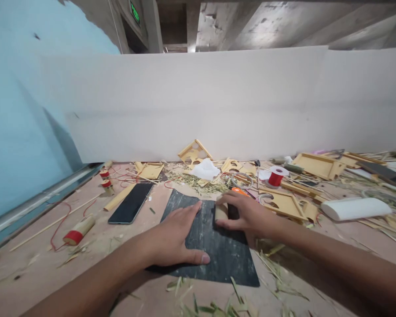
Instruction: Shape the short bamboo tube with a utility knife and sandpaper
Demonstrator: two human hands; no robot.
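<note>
A dark sheet (224, 259), worn and scuffed like sandpaper, lies flat on the table in front of me. My left hand (176, 235) rests on its left part, palm down, thumb and fingers spread apart. Over the sheet's far right part, my right hand (242, 213) has its fingers and thumb wrapped round a short bamboo tube (221, 209). The tube seems to touch the sheet; its underside is hidden. Just beyond that hand lies something orange (239, 191), partly covered by the fingers.
A phone (131, 204) and a bamboo piece with red thread (79, 230) lie at left. Farther back are a red thread spool (276, 177), white tissue (204, 169), wooden frames (318, 165) and a white roll (354, 209). Plant shavings (214, 308) litter the near side.
</note>
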